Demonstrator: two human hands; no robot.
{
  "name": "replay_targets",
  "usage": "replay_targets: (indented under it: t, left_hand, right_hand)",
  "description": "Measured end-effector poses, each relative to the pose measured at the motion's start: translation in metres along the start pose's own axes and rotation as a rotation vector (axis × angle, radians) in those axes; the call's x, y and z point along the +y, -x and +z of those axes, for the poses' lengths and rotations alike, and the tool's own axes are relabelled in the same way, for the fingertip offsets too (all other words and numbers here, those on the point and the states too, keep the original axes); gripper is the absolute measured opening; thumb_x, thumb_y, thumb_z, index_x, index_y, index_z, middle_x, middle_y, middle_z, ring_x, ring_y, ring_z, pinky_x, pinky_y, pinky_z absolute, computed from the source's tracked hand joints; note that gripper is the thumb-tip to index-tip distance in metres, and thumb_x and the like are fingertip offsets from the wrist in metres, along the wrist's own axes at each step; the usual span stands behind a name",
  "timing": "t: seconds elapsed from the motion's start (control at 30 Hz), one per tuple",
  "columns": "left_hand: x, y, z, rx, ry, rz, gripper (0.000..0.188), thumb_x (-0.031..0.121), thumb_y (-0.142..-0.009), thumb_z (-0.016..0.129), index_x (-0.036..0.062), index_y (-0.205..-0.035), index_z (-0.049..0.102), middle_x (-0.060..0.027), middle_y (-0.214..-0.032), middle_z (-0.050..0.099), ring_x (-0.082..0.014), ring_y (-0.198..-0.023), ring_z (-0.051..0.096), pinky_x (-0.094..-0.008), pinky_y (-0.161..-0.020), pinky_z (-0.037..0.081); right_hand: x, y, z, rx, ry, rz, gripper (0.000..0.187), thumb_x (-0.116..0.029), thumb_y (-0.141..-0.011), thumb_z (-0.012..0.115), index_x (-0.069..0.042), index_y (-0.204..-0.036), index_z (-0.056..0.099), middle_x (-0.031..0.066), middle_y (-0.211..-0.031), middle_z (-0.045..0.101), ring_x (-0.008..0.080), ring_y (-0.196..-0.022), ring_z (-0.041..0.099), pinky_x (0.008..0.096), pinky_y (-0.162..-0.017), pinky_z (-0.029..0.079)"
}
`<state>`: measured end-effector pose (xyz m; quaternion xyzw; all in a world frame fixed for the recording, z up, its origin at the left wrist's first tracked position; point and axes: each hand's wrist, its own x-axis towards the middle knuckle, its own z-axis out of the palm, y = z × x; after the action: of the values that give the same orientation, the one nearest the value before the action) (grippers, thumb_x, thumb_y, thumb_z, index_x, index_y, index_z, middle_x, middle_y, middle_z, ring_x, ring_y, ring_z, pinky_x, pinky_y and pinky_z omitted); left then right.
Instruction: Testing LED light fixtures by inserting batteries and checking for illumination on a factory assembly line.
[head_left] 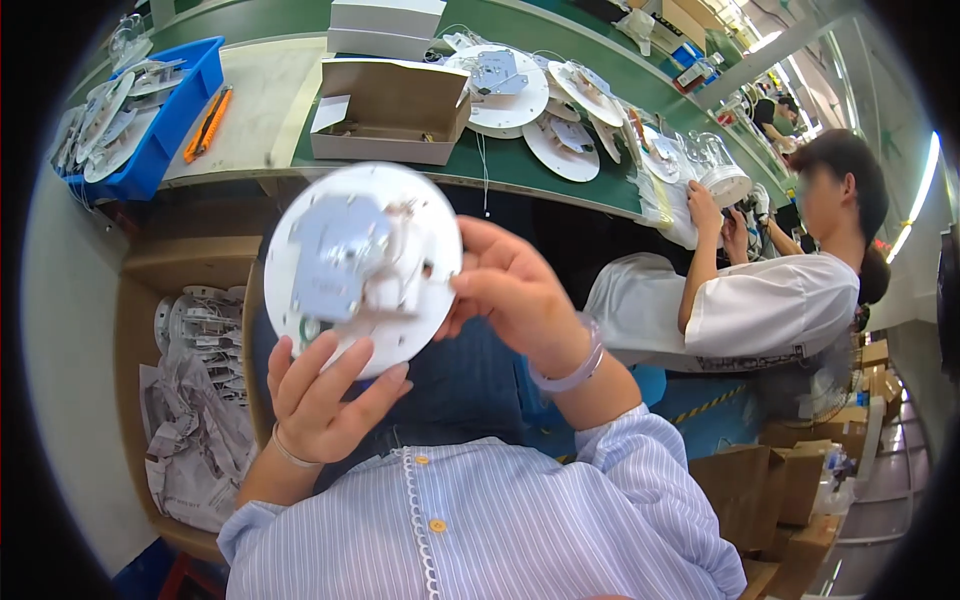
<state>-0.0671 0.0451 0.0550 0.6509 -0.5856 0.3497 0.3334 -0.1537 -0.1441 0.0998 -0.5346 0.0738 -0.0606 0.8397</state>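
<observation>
A round white disc-shaped base plate (pixel 410 335) is held up in front of my lap, tilted toward me. On its face sit a bluish-grey panel (pixel 340 250) and a small white part with wires, blurred. My left hand (pixel 325 400) supports the disc's lower edge, the fingertips lying over its rim. At the right rim, my right hand (pixel 515 290) grips the disc between thumb and fingers; some of those fingers are hidden behind it. Beyond the disc, an open cardboard box (pixel 390 145) with small parts inside stands on the green workbench (pixel 480 172).
Similar white discs (pixel 500 105) lie piled on the bench. A blue bin (pixel 165 140) of discs and an orange cutter (pixel 208 125) are at left. Below stands a carton (pixel 190 250) with more discs and crumpled paper. A co-worker (pixel 770 290) in white handles parts at right.
</observation>
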Motion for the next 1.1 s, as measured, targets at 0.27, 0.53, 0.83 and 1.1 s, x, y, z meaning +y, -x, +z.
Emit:
replay_targets:
  t: [0.27, 0.53, 0.83, 1.1]
  left_hand:
    - [-0.008, 0.013, -0.004, 0.025, 0.044, -0.155, 0.015, 0.013, -0.065, 0.059, 0.0178, -0.078, 0.063, -0.0089, -0.103, 0.048, -0.0254, -0.102, 0.042, -0.0420, -0.092, 0.031]
    - [-0.008, 0.009, -0.001, -0.060, 0.238, -0.255, 0.019, 0.005, -0.059, 0.060, 0.0115, -0.077, 0.063, -0.0105, -0.096, 0.055, -0.0258, -0.091, 0.051, -0.0403, -0.087, 0.034]
    - [-0.010, 0.006, 0.001, -0.031, 0.334, -0.292, 0.019, 0.001, -0.059, 0.060, 0.0080, -0.076, 0.063, -0.0078, -0.091, 0.058, -0.0216, -0.086, 0.054, -0.0367, -0.086, 0.036]
    - [-0.013, 0.010, -0.002, -0.009, 0.331, -0.319, 0.020, 0.000, -0.058, 0.062, 0.0078, -0.076, 0.062, -0.0075, -0.091, 0.058, -0.0220, -0.087, 0.054, -0.0360, -0.084, 0.037]
  right_hand:
    - [-0.071, -0.043, -0.088, 0.312, 0.052, -0.522, 0.033, -0.006, -0.075, 0.040, 0.002, -0.106, 0.044, 0.0098, -0.087, 0.058, 0.0164, -0.065, 0.057, 0.0228, -0.055, 0.047]
    - [-0.082, -0.097, -0.210, 0.525, -0.037, -0.504, 0.012, 0.000, -0.077, 0.042, 0.005, -0.088, 0.044, 0.0169, -0.088, 0.052, 0.0299, -0.081, 0.056, 0.0302, -0.061, 0.049]
    - [-0.074, -0.104, -0.223, 0.662, 0.045, -0.326, 0.021, -0.005, -0.082, 0.045, -0.001, -0.102, 0.043, 0.0130, -0.093, 0.055, 0.0230, -0.083, 0.057, 0.0279, -0.062, 0.049]
    - [-0.078, -0.107, -0.213, 0.745, 0.247, -0.156, 0.016, -0.015, -0.081, 0.052, -0.005, -0.094, 0.048, 0.0090, -0.085, 0.060, 0.0136, -0.066, 0.058, 0.0225, -0.050, 0.046]
